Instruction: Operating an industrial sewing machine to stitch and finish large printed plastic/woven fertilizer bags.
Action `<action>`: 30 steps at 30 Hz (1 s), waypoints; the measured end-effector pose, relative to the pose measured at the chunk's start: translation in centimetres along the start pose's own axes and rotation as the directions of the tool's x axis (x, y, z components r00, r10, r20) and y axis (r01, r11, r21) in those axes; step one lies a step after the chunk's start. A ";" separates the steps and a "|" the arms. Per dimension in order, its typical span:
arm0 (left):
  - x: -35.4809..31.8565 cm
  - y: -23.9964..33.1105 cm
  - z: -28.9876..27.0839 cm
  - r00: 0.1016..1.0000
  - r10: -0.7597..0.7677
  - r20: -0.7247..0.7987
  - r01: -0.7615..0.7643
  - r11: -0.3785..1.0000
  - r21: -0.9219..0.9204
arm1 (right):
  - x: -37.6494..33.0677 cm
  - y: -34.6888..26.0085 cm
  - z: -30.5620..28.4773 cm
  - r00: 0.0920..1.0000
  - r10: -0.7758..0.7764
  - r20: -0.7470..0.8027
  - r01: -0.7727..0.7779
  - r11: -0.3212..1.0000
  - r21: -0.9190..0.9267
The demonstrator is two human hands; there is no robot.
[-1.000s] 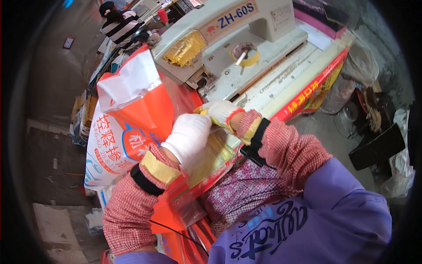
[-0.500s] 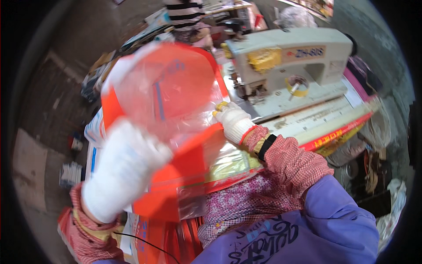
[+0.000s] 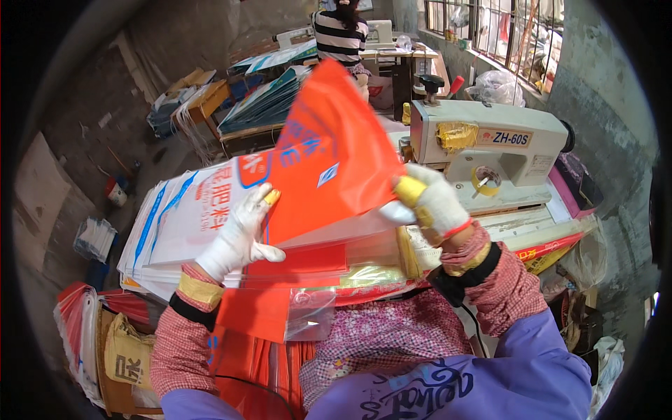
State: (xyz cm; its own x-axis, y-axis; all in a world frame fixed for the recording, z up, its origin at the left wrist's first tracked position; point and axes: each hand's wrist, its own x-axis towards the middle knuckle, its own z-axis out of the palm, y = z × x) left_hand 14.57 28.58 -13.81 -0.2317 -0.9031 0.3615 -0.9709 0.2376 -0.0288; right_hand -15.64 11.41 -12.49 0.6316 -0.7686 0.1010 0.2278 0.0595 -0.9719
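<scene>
In my right hand [image 3: 432,203], gloved in white with yellow-wrapped fingertips, is the right corner of a red plastic sack [image 3: 336,154] with blue print. The sack is raised and tilted, its far end pointing up. My left hand [image 3: 238,234], also gloved, is at the sack's lower left edge with thumb and fingers apart; whether it touches the sack I cannot tell. Under it lies a stack of white printed sacks [image 3: 164,231]. More red sack material and clear film [image 3: 308,315] lie nearer my lap.
A pale sewing machine [image 3: 490,140] stands to the right, with a roll of yellow tape [image 3: 485,180] on it. Piled sacks [image 3: 259,105] lie on a table farther off. Someone in a striped top [image 3: 339,38] is at the back. Red sacks [image 3: 266,367] hang below on the near side.
The red sack has swung up and to the right, its corner now in my right hand. My left hand has come to its lower left edge with fingers spread. The view has tilted upward.
</scene>
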 end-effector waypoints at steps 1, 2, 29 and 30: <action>-0.8 0.3 1.2 0.999 -0.019 -0.036 0.017 0.998 -0.057 | -0.6 -0.7 -0.2 0.999 -0.042 0.002 0.042 0.985 0.166; -1.6 0.5 2.3 0.997 -0.076 -0.010 0.076 0.997 0.026 | -1.0 -1.3 -0.4 0.996 -0.047 -0.077 0.053 0.995 0.080; -24.8 -5.3 -0.3 0.692 -0.722 0.009 0.618 0.598 0.511 | -13.6 5.2 11.5 0.144 0.033 0.989 0.661 0.741 -0.121; -25.3 -4.8 -1.5 0.588 -0.809 -0.018 0.781 0.562 0.272 | -13.4 4.4 10.9 0.086 0.192 0.978 0.806 0.564 -0.181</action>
State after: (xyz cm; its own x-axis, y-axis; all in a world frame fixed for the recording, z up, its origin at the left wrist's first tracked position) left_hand 25.19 50.83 -21.46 0.6500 -0.7168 0.2525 -0.7429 -0.6693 0.0125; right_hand -15.04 28.92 -15.86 0.8225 0.5680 0.0304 0.5029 -0.7013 -0.5053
